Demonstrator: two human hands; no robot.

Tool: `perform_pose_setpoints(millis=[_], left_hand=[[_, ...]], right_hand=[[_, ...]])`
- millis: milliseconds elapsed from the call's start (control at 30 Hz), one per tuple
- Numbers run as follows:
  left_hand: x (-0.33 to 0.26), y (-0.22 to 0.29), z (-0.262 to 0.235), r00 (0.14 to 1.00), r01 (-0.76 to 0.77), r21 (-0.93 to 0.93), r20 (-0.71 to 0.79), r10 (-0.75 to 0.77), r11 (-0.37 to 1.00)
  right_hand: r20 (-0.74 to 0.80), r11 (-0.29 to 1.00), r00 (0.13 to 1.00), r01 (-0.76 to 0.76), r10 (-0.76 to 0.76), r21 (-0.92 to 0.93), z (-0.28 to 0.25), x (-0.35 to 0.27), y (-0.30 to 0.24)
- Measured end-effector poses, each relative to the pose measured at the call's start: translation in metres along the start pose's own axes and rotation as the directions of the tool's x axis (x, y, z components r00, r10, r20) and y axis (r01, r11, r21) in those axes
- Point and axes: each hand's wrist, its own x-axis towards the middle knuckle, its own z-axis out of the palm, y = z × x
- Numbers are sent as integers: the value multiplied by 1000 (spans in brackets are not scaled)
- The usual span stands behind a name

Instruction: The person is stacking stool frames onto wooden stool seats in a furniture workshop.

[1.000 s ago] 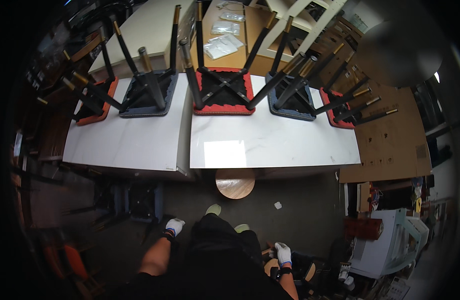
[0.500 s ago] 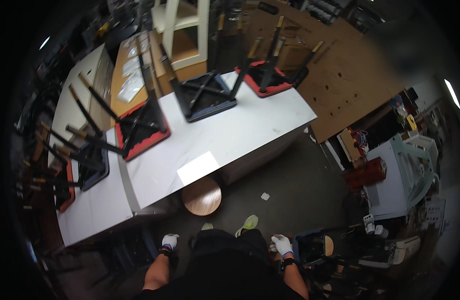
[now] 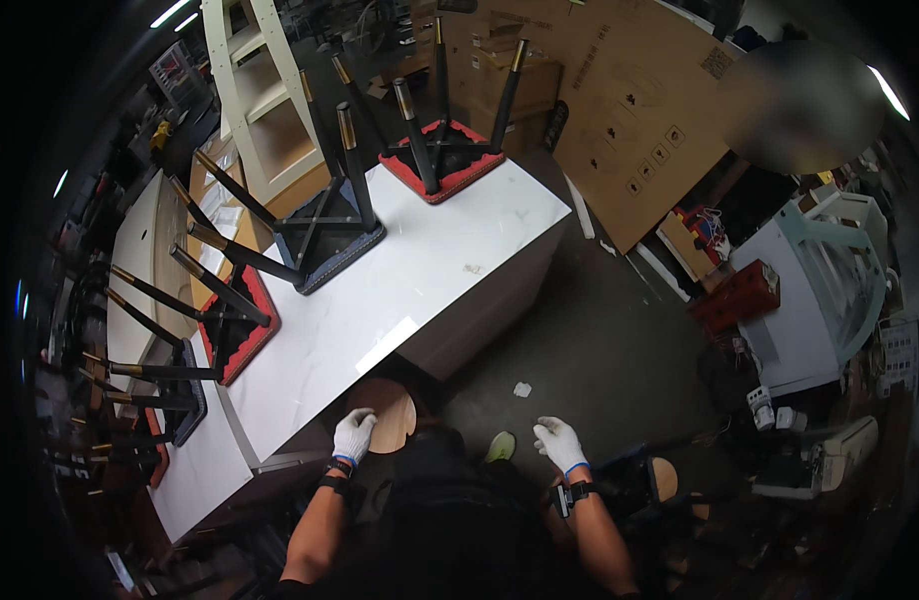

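My left hand (image 3: pixel 355 435), in a white glove, hovers beside a round wooden stool top (image 3: pixel 388 412) and partly covers its left edge in view. Its fingers are loosely bent, with nothing visible in them. My right hand (image 3: pixel 560 445), also gloved in white, hangs over the floor to the right of my body. Thumb and fingers there are slightly apart, and I see no object between them. In front stands a long white marble-look table (image 3: pixel 420 270). Upside-down stools rest on it, among them a red one (image 3: pixel 445 190) and a blue one (image 3: pixel 345 250), legs pointing up.
A large cardboard sheet (image 3: pixel 620 110) leans beyond the table. On the right are a red box (image 3: pixel 735 298) and a pale green frame (image 3: pixel 830 285). A cream shelf unit (image 3: pixel 265 100) rises at the back. A white scrap (image 3: pixel 522 390) lies on the grey floor (image 3: pixel 620 350).
My view has turned and shifted toward the table's right part. Both hands have come up and forward; the left is now beside the round stool top.
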Motion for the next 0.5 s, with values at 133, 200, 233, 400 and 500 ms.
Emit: perform_pose_setpoints(millis=[133, 200, 233, 400, 500], left_hand=[[37, 81, 19, 996, -90, -74, -7, 89, 993], [65, 108, 33, 993, -117, -98, 0, 117, 988], [79, 115, 41, 991, -135, -86, 9, 136, 987], [150, 178, 75, 957, -281, 64, -54, 285, 958], [209, 179, 101, 900, -365, 367, -94, 425, 856]], right_hand=[[2, 998, 998, -70, 70, 5, -9, 21, -32], [14, 998, 998, -62, 62, 14, -7, 34, -47], [33, 997, 997, -69, 68, 29, -6, 32, -50], [-46, 999, 998, 46, -45, 23, -13, 51, -93], [-117, 987, 992, -17, 35, 158, -18, 64, -116]])
